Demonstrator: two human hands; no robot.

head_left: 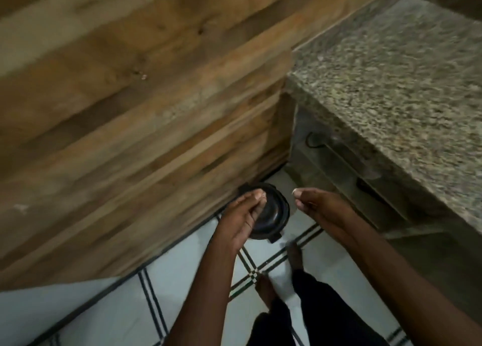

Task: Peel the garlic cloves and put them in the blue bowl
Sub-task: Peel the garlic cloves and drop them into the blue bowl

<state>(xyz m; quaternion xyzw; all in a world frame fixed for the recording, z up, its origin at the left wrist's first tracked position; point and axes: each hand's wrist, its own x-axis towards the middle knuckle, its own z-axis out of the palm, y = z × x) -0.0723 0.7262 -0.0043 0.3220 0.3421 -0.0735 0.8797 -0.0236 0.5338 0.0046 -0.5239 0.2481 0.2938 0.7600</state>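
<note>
The view is blurred by motion. No garlic cloves or blue bowl show in this frame. My left hand (243,213) hovers over a black round container (272,215) on the floor, its fingertips bunched against the thumb; I see nothing between them. My right hand (319,204) is just right of the container at the same height, fingers curled into the palm and thumb raised, with nothing visible in it. The two hands are a short gap apart.
A wood-panelled wall (130,110) fills the left and top. A speckled granite counter (404,84) juts in at the right, with a dim shelf (339,163) under it. Below are a pale tiled floor (104,306) and my bare feet (294,251).
</note>
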